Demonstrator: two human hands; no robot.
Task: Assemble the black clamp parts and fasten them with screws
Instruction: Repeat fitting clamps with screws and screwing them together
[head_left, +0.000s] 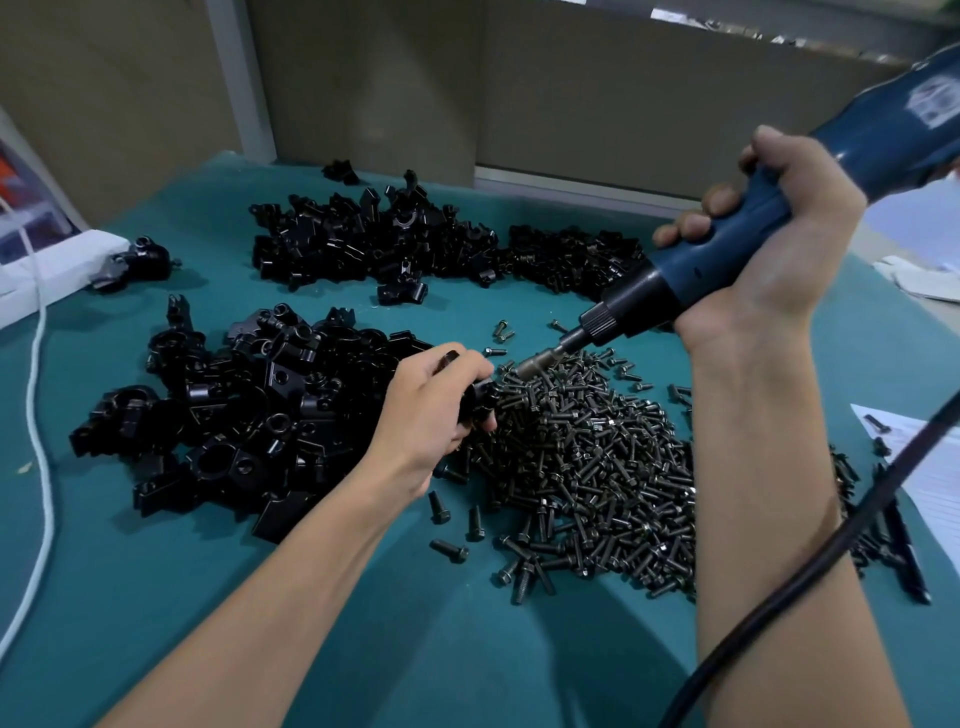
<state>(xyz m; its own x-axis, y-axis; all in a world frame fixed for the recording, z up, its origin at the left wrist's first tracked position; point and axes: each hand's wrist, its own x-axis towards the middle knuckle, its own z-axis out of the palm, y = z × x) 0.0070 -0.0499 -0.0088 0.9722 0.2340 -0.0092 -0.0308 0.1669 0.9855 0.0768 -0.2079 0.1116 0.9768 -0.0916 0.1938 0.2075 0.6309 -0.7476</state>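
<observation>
On the green-covered table (156, 597), two heaps of black clamp parts lie to your left, one near (249, 415) and one farther back (374, 244). The heap of screws (587, 467) spreads out just beside the near heap.

Your right hand (779, 244) grips the blue power screwdriver (753, 223), with the fingers wrapped fully round its body. The tool slants down and to the left. Its black cable (779, 587) crosses in front of your right forearm.

Your left hand (431, 410) holds one clamp piece (478, 400) at the left edge of the screw heap, with the fingers curled round it. The screwdriver tip (535, 364) sits just beside this piece, low over the screws. Whether a screw is seated on the tip cannot be told.

Probable faults from this position:
- The tool meets the piece at a slant. A tilted tip is likely to slip off the screw head or start the thread crooked.
- Your left fingertips lie near the tip. A slip would probably bring it against them.
- The piece is held in one hand only. Driving torque may twist it out of your grip.
- The cable may drag loose screws off the heap.
</observation>
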